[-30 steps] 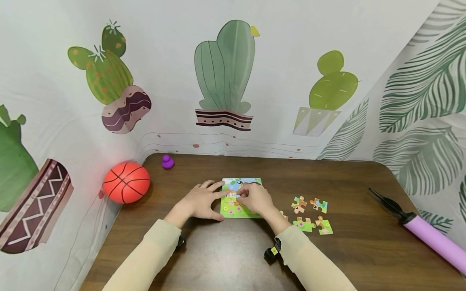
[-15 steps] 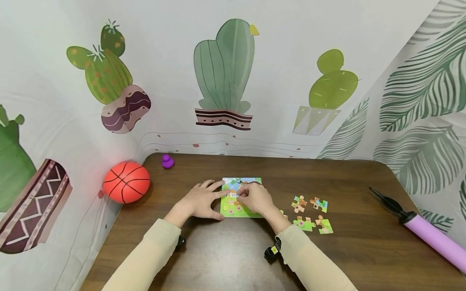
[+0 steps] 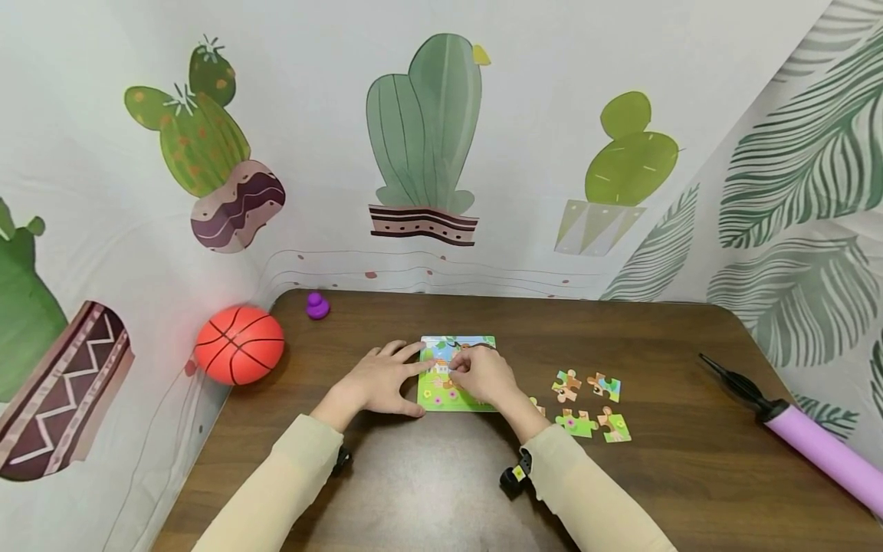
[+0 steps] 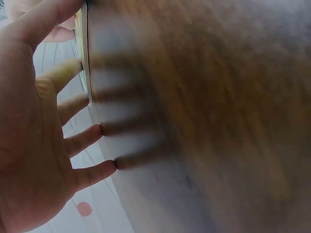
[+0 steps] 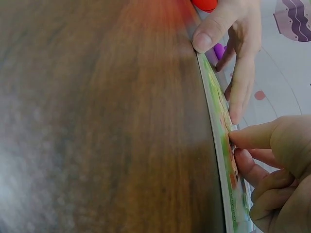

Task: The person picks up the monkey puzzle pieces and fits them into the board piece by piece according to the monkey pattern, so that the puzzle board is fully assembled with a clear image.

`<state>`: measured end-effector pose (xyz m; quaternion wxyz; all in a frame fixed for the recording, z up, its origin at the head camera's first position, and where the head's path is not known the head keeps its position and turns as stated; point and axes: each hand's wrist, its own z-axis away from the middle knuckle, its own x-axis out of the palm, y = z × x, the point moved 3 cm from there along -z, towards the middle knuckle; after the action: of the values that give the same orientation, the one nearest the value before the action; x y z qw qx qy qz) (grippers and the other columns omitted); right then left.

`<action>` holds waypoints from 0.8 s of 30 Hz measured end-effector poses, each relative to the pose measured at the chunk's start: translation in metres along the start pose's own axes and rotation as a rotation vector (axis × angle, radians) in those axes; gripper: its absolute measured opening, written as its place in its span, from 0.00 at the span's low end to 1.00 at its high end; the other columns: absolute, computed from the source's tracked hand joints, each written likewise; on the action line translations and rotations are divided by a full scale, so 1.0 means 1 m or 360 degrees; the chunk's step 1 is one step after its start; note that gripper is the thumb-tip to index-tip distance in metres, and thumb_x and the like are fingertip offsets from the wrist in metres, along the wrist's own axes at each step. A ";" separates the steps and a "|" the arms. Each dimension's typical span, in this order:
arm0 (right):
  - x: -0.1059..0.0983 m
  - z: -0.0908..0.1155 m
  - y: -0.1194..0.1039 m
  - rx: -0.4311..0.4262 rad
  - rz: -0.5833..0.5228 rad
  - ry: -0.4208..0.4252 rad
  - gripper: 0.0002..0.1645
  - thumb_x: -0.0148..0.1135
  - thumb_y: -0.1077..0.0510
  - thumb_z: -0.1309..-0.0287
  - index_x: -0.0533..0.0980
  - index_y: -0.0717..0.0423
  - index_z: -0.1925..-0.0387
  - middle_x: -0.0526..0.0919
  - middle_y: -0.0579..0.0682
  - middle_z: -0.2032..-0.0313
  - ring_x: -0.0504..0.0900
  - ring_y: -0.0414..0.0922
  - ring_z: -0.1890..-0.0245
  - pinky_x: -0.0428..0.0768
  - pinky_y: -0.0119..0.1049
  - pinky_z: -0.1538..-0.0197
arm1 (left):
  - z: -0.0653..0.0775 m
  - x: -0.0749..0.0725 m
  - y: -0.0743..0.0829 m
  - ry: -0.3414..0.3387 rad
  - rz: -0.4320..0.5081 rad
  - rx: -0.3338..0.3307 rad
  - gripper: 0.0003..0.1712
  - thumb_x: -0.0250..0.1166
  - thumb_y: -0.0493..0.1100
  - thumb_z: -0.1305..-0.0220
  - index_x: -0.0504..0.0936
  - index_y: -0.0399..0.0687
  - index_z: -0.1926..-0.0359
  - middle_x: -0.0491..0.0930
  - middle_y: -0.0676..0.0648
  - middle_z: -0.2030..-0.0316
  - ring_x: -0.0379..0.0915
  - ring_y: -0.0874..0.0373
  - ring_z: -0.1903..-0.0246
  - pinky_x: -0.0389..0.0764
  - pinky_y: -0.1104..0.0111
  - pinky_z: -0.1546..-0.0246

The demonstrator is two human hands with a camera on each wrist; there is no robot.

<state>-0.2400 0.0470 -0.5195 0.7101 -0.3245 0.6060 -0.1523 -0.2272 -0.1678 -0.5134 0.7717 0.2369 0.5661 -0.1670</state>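
Observation:
A jigsaw puzzle board (image 3: 436,399) with a printed scene of a house, flowers and sky lies on the table. My left hand (image 3: 382,381) spreads its fingers at the board's left side, index fingertip on the picture and thumb by the near left corner. In the left wrist view the other fingertips of that left hand (image 4: 43,131) rest on the tabletop. Over the board's right half, my right hand (image 3: 486,376) pinches a puzzle piece at the picture's middle, mostly hidden by the fingers. The right wrist view has this right hand's (image 5: 279,170) thumb and index tips right at the board's surface.
Several loose puzzle pieces (image 3: 576,423) lie right of the board, one partly behind the right wrist. A red basketball (image 3: 239,345) sits at the table's left edge, a purple rubber duck (image 3: 317,306) at the back left. A pink hand pump (image 3: 821,452) lies at the right.
The right fingertips shift very slightly at the picture's middle. Otherwise both hands, the board and the loose pieces stay where they were.

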 end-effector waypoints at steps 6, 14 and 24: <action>-0.005 0.004 0.005 -0.0019 -0.0075 0.0003 0.03 0.72 0.52 0.38 0.88 0.45 0.63 0.82 0.37 0.72 0.77 0.38 0.78 0.74 0.37 0.74 | -0.001 0.000 0.001 0.0047 0.0014 0.0019 0.53 0.61 0.81 0.42 0.59 0.72 0.19 0.49 0.51 0.18 0.47 0.43 0.22 0.57 0.37 0.30; -0.040 0.020 0.026 -0.0059 -0.0163 0.0087 0.07 0.69 0.52 0.34 0.88 0.49 0.58 0.83 0.40 0.68 0.66 0.39 0.85 0.66 0.36 0.77 | -0.005 0.001 0.003 0.0140 -0.0020 0.0076 0.45 0.61 0.77 0.35 0.62 0.76 0.21 0.52 0.46 0.19 0.52 0.39 0.25 0.62 0.35 0.34; -0.104 0.053 0.090 0.0067 -0.0073 0.0227 0.14 0.70 0.50 0.34 0.86 0.52 0.51 0.86 0.47 0.60 0.76 0.43 0.84 0.74 0.40 0.73 | -0.002 -0.001 0.008 0.0123 0.0000 0.0143 0.37 0.60 0.71 0.31 0.69 0.75 0.24 0.50 0.41 0.19 0.48 0.34 0.24 0.59 0.32 0.34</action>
<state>-0.2274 0.1918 -0.4952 0.6680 -0.3117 0.6442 -0.2041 -0.2248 -0.1604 -0.5119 0.7380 0.2775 0.5873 -0.1829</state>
